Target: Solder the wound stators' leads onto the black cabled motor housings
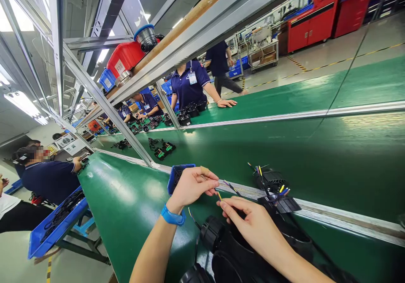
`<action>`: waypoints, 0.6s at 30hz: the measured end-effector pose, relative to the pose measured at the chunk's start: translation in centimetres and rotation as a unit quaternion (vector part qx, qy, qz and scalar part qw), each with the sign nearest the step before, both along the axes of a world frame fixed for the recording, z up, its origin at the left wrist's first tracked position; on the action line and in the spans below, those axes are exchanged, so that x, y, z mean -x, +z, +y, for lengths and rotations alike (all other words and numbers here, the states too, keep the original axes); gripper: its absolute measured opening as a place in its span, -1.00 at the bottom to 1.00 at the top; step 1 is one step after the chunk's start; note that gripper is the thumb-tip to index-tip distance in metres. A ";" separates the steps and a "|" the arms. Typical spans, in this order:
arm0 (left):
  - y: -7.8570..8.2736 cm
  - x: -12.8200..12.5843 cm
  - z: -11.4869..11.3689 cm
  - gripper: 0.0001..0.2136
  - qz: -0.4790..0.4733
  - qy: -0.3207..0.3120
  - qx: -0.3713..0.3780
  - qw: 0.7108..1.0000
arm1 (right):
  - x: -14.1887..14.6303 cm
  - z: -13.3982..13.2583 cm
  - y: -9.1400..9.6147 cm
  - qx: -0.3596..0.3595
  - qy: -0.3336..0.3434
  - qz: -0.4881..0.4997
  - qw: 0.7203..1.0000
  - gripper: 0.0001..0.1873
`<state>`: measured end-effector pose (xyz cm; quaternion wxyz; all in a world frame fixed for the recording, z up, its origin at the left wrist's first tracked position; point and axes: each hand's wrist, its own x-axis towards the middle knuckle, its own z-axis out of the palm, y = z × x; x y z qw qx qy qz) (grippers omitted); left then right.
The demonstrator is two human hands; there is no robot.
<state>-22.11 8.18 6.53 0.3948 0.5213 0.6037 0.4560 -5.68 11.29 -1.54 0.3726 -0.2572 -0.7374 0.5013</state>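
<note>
Above the green bench my left hand point(193, 186), with a blue wristband point(172, 216), is closed in a pinch; what lies in its fingertips is too small to make out. Close beside it my right hand point(247, 215) pinches a thin wire with a yellow end point(219, 196). Below my hands sit black round housings point(212, 233), one with a thin cable point(193, 218) sticking up. To the right of my right hand, a black finned part point(272, 180) with yellow, blue and white wire ends point(282, 190) rests by the metal rail.
A small blue bin point(173, 177) stands behind my left hand. Beyond the metal rail point(335, 219) runs a green belt point(316, 156) carrying black parts with green boards point(163, 151). A slanted metal post point(126, 133) rises at left. Co-workers point(190, 84) stand across the line.
</note>
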 end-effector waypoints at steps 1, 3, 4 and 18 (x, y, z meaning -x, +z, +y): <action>0.0 0.0 0.0 -0.59 0.001 0.000 0.001 1.000 | 0.0 0.0 0.0 0.002 0.002 0.000 1.000 -0.54; 0.0 -0.1 0.1 -0.59 0.003 0.002 0.003 1.000 | 0.1 0.0 -0.2 0.005 0.003 0.001 1.000 -0.54; 0.0 -0.2 0.1 -0.60 0.003 0.003 0.003 1.000 | 0.2 0.1 -0.3 0.006 0.003 0.002 1.000 -0.53; -0.2 0.4 0.0 -0.58 -0.003 -0.017 0.010 1.000 | 0.2 0.1 -0.4 0.014 0.007 -0.001 1.000 -0.52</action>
